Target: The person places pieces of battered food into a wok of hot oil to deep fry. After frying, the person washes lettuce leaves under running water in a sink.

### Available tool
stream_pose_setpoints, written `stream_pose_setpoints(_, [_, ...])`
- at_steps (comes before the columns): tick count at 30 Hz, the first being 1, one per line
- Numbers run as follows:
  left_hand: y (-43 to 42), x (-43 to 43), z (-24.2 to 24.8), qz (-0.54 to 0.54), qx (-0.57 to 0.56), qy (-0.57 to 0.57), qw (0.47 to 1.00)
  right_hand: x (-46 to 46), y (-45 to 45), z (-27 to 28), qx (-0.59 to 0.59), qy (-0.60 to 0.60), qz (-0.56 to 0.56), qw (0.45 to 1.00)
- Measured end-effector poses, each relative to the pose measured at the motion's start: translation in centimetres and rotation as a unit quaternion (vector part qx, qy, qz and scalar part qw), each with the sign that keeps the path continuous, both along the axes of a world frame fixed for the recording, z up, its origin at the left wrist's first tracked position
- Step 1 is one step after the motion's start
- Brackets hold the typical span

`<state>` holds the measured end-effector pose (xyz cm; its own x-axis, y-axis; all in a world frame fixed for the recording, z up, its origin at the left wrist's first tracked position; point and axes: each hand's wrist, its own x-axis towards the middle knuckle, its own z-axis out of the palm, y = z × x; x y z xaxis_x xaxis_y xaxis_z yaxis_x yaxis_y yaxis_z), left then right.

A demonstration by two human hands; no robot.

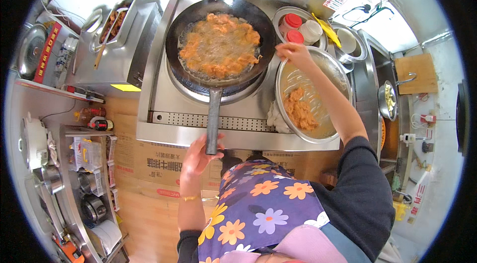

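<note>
My left hand point(199, 157) is around the end of the handle of a dark wok point(173, 58) on the stove. Bubbling oil point(220, 48) fills the middle of the wok. Orange-brown coated meat pieces point(220, 67) lie in a ring around it. My right hand point(294, 54), its fingers bunched, is between the wok's right edge and a steel basin point(346, 76). Whether anything is between those fingertips is not clear. Inside the basin a heap of raw coated meat point(300, 110) sits among smears of marinade.
Red-lidded jars point(292, 21) stand in a steel bowl behind the basin, beside a yellow utensil point(328, 30). A crumpled white cloth point(277, 117) touches the basin's left side. At left, a steel tray point(128, 26) holds browned food and tongs. Shelving point(87, 132) flanks the cardboard-covered floor point(149, 158).
</note>
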<state>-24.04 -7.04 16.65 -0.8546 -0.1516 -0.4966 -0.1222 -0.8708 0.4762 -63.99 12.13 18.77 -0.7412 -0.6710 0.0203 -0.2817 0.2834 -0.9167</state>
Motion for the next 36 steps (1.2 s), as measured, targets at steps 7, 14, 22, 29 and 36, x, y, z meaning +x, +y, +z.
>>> stream_pose_setpoints(7, [2.8,-4.2,3.6,-0.053,0.098,-0.002,0.994,4.5,13.3,-10.0,0.287,0.052,0.011,0.957])
stream_pose_setpoints(14, [5.6,-5.1,2.6,-0.014,0.057,-0.006,0.998,8.5,13.5,-13.2,0.435,0.152,0.082,0.884])
stream_pose_setpoints(22, [1.2,-3.1,2.9,-0.059,-0.129,-0.051,0.989,6.1,19.1,-10.9,0.308,0.113,0.060,0.943])
stream_pose_setpoints(29, [4.6,-5.6,1.1,-0.048,-0.204,-0.119,0.971,9.8,18.6,-9.8,0.357,0.097,0.076,0.926])
stream_pose_setpoints(36, [2.8,-4.8,4.2,-0.022,-0.213,-0.157,0.964,6.3,19.2,-12.6,0.263,0.001,-0.017,0.965])
